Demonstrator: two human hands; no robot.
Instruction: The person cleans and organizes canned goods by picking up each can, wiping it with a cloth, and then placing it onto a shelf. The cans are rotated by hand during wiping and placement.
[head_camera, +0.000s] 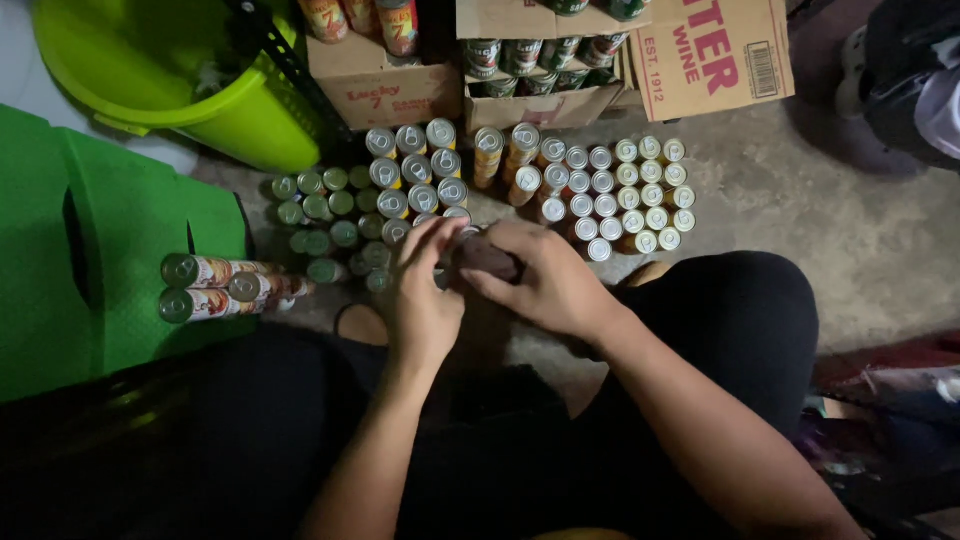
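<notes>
Both hands meet over the near edge of the can rows. The right hand (548, 283) is wrapped around a dark can (488, 257) lying on its side, fingers curled over the top, so it's a firm hold. The left hand (422, 290) comes in from the left, fingers bent and pressed to the can's left end; how tightly it grips, I cannot tell, since the fingers cover that end. The can sits just above the concrete floor (800, 220), between the person's knees, right at the near side of the standing cans.

Beyond the hands, silver-topped cans (415, 175) stand upright in tight rows, with smaller green-topped cans (325, 215) clustered to their left and a block of small pale-topped cans (630, 195) to the right. Far side, cardboard boxes (385, 90) are stacked, some holding more cans. Far left, a lime-green bucket (200, 90) tilts beside them. On the left, a green plastic stool (60, 250) carries two labelled cans (215, 287) lying on their sides, tops pointing left. Black trousers (730, 320) fill the near part of the view.
</notes>
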